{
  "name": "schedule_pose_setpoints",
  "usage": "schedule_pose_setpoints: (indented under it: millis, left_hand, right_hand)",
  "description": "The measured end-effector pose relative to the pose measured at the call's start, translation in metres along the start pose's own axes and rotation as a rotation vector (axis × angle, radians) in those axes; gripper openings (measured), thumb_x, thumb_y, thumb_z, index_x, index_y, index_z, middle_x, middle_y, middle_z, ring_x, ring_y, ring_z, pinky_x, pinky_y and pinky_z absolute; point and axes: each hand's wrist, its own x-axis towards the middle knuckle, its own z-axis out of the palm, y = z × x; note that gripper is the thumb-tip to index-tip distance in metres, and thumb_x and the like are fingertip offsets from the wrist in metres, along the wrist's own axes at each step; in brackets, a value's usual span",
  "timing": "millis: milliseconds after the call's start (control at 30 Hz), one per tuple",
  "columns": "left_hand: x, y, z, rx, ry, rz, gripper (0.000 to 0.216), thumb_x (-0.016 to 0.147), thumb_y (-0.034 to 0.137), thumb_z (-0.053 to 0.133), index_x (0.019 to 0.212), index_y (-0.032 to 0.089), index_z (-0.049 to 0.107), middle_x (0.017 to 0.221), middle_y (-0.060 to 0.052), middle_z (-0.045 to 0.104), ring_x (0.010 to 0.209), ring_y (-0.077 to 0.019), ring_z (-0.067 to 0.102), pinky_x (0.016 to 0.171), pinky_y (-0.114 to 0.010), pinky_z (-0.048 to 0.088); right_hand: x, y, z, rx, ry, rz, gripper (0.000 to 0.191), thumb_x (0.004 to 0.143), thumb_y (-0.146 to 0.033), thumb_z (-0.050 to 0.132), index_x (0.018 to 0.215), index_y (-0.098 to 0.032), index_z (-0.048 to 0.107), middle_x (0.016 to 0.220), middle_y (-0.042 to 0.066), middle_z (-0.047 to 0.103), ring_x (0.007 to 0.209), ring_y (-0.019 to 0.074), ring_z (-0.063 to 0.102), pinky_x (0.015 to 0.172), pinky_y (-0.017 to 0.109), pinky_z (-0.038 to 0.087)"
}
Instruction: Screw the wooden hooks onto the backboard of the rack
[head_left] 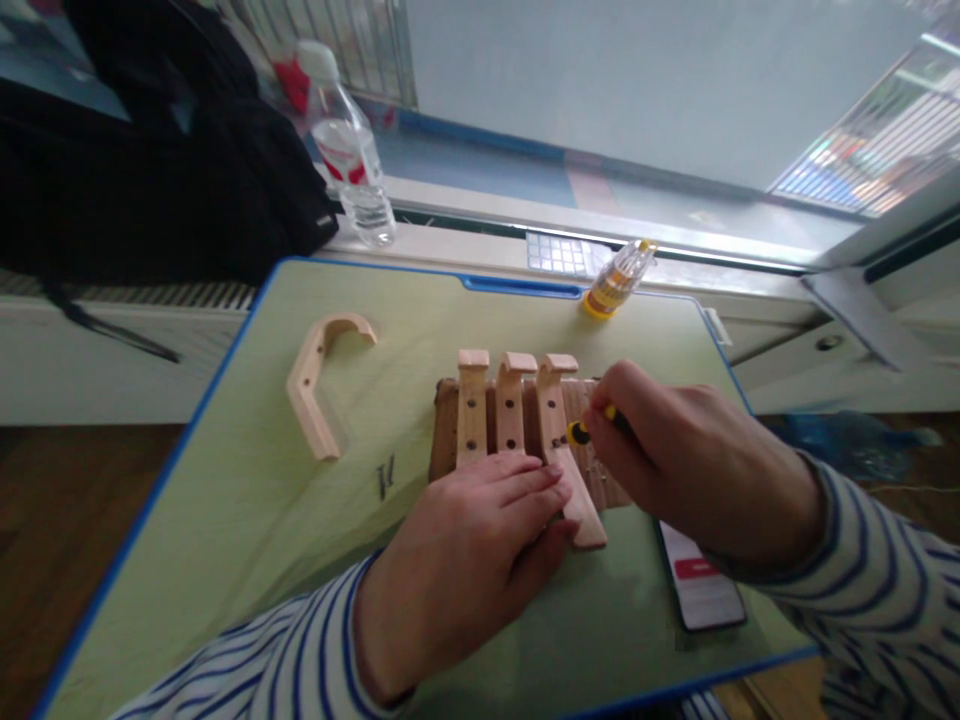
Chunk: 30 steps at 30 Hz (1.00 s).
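A dark wooden board [445, 425] lies in the middle of the green desk [225, 520] with three pale wooden hooks [511, 400] lined up on it. My left hand [465, 550] lies flat across the near ends of the hooks, fingers stretched out and pressing down. My right hand [690, 465] is closed round a small yellow-and-black screwdriver [579, 432], whose tip sits against the rightmost hook [556, 405]. A fourth, loose wooden hook [319, 385] lies to the left. A couple of dark screws [385, 476] lie on the desk just left of the board.
A phone [701, 590] lies under my right wrist near the desk's front edge. A yellow screwdriver-bit case [619, 278] lies at the desk's far edge. On the window sill stand a water bottle [346, 150] and a black bag [150, 150].
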Motion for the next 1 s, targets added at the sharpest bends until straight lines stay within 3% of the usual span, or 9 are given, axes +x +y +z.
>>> schedule_pose_setpoints:
  millis: [300,533,800,1000]
  left_hand:
    - [-0.002,0.001,-0.001,-0.013,0.012,0.015,0.025,0.088,0.029,0.046,0.108,0.021,0.059,0.11,0.002,0.063,0.104,-0.0153,0.055,0.093,-0.035,0.044]
    - [0.0,0.003,-0.004,-0.03,-0.01,0.0,0.028,0.087,0.035,0.048,0.107,0.019,0.059,0.106,-0.001,0.065,0.1,-0.0186,0.056,0.087,-0.037,0.048]
    - [0.0,0.001,-0.002,-0.044,-0.009,0.002,0.028,0.087,0.037,0.049,0.106,0.02,0.06,0.111,-0.001,0.064,0.105,-0.0195,0.055,0.09,-0.039,0.046]
    - [0.0,0.002,-0.002,-0.038,0.007,0.001,0.027,0.086,0.036,0.05,0.105,0.02,0.06,0.11,0.0,0.064,0.105,-0.0184,0.056,0.09,-0.039,0.047]
  right_hand:
    - [-0.001,0.017,-0.017,-0.012,-0.162,-0.166,0.009,0.084,-0.024,0.04,0.091,-0.019,0.043,0.075,0.001,0.056,0.064,0.0133,0.054,0.055,0.026,0.034]
    - [0.012,0.021,-0.025,0.087,-0.302,-0.354,0.009,0.084,-0.019,0.043,0.092,-0.02,0.048,0.084,0.001,0.057,0.066,0.0106,0.05,0.058,0.024,0.033]
    - [0.003,0.023,-0.01,0.144,-0.149,-0.315,0.002,0.085,-0.02,0.042,0.083,-0.019,0.041,0.063,-0.004,0.047,0.052,0.0071,0.04,0.048,0.022,0.027]
    - [-0.003,0.012,-0.003,0.111,-0.044,-0.163,0.006,0.086,-0.022,0.04,0.082,-0.019,0.042,0.056,-0.005,0.048,0.045,0.0069,0.044,0.044,0.022,0.025]
